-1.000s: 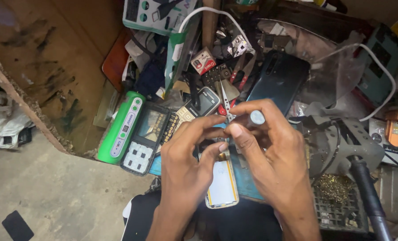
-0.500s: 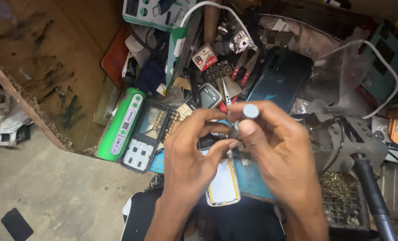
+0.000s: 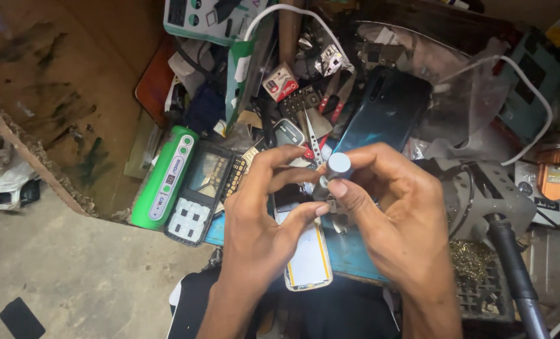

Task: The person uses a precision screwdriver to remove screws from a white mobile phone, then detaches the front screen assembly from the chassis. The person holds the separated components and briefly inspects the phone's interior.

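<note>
1. While both hands meet at centre frame, my right hand (image 3: 399, 220) pinches a small screwdriver (image 3: 337, 171) by its round grey cap, fingers closed on it.
2. My left hand (image 3: 261, 220) curls half-closed, thumb and forefinger steadying the small phone (image 3: 305, 257) lying below on the blue mat (image 3: 349, 251).
3. Handling, judged: screwdriver light, stiff, apt to roll; grip at cap. Phone light, fragile; hold by edges.
4. Containers: mesh tray (image 3: 477, 285), lower right, holds brass wool (image 3: 468, 256).
5. Nearby: green device (image 3: 164, 179) centre left; dark phone (image 3: 386, 110) upper centre.
</note>
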